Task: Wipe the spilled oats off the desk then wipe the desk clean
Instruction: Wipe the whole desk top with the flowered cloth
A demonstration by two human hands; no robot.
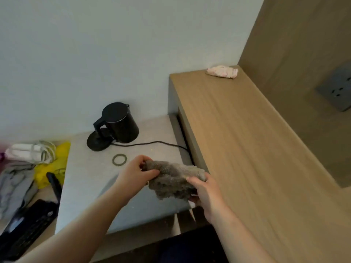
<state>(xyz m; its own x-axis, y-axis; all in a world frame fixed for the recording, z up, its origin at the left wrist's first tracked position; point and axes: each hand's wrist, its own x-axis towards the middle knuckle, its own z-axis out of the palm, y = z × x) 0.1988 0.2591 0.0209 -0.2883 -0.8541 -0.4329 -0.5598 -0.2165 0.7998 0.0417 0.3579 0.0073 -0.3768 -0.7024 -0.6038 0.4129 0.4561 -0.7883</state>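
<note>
My left hand [135, 172] pinches one end and my right hand [206, 192] grips the other of a bunched grey cloth [172, 179], lying crosswise over the grey desk [85, 177].

Lived-in room: kettle [118, 125], desk [98, 175], clothes [13, 185]

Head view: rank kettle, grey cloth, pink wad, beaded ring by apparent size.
1. kettle and grey cloth: look about alike; the cloth is nearer, so unranked.
2. pink wad, though farthest.
3. beaded ring.
</note>
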